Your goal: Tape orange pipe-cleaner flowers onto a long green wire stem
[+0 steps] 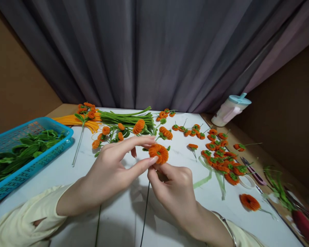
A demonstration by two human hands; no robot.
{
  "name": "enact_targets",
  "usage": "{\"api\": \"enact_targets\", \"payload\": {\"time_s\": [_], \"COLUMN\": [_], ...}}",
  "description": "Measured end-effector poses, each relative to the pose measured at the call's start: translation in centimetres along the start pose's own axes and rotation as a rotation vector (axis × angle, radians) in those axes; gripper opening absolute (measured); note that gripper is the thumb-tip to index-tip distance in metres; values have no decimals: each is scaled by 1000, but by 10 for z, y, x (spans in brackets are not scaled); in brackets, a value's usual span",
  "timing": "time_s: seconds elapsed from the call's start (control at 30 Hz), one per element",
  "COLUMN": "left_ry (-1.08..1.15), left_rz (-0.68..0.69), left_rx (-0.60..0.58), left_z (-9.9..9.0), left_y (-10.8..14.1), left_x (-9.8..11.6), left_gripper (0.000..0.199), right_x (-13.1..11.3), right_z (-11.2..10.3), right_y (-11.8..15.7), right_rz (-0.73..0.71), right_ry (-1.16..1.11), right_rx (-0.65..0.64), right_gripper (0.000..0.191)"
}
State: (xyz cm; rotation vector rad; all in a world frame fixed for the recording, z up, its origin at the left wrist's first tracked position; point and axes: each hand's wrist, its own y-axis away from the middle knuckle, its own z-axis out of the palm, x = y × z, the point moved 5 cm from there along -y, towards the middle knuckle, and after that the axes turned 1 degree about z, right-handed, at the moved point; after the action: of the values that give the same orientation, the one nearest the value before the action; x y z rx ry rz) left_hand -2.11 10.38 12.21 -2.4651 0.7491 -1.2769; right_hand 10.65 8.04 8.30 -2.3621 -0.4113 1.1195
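Note:
A round, ribbed orange pipe-cleaner flower point(161, 151) with a dimpled centre is held up over the white table. My left hand point(113, 164) has its thumb on the near face and its index finger at the top edge. Below it, my right hand point(176, 192) is closed, thumb and forefinger pinching at the underside; what lies between those fingertips is mostly hidden. Small green bits show behind the bloom. Just beyond my hands are other orange blooms point(139, 127) with green backs, one of them a ribbed bloom point(166, 133).
A blue basket point(69, 132) of green leaves stands at left. Green pipe cleaners point(126, 117) and orange pipe cleaners point(69, 120) lie at the back. Many orange pieces point(220, 159) cover the right, near green ribbon point(204, 180), pink-handled pliers point(256, 175) and a lidded cup point(230, 109).

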Motion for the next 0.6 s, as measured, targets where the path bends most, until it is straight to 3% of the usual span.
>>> {"api": "enact_targets", "payload": {"time_s": [0.27, 0.6], "left_ry": [22, 265], "left_rz": [188, -123], "left_rx": [-9, -243], "left_z": [-3, -10], "left_y": [7, 4], "left_x": [14, -3], "left_gripper": [22, 27], "right_x": [0, 3], "right_z": [1, 2], "right_y": [2, 1], "right_rz": [-31, -25], "right_ry": [-58, -211], "right_rx": [24, 74], "right_gripper": [27, 27]}}
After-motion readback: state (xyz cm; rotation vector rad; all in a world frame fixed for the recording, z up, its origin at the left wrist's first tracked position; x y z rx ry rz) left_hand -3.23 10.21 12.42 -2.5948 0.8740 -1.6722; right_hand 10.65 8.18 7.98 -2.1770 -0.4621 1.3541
